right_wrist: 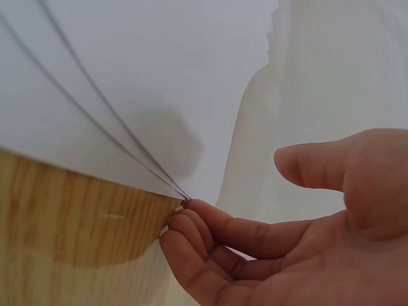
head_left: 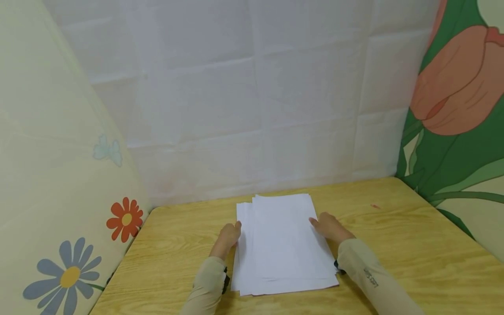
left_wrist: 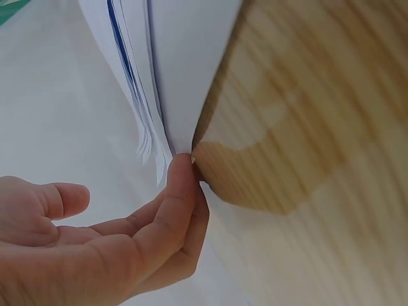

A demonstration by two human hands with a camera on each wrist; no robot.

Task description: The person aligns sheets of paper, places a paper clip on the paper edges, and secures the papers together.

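Note:
A stack of white paper sheets [head_left: 289, 245] lies on the wooden table, its sheets unevenly lined up and some jutting out at the left. My left hand [head_left: 228, 236] is at the stack's left edge. In the left wrist view its fingertips [left_wrist: 183, 162] touch the sheets' edges, which fan slightly apart, while the thumb stands away from them. At the opposite edge is my right hand [head_left: 330, 226]. Its bent fingers [right_wrist: 197, 223] touch the paper edge from the side and below in the right wrist view, with the thumb [right_wrist: 306, 167] raised apart from the sheets.
Wooden tabletop [head_left: 177, 245] extends around the stack on both sides. A small reddish mark [head_left: 375, 206] shows at the right rear. Behind the table hangs a creased white sheet [head_left: 252, 96]; flower-patterned panels [head_left: 59, 175] flank it on both sides.

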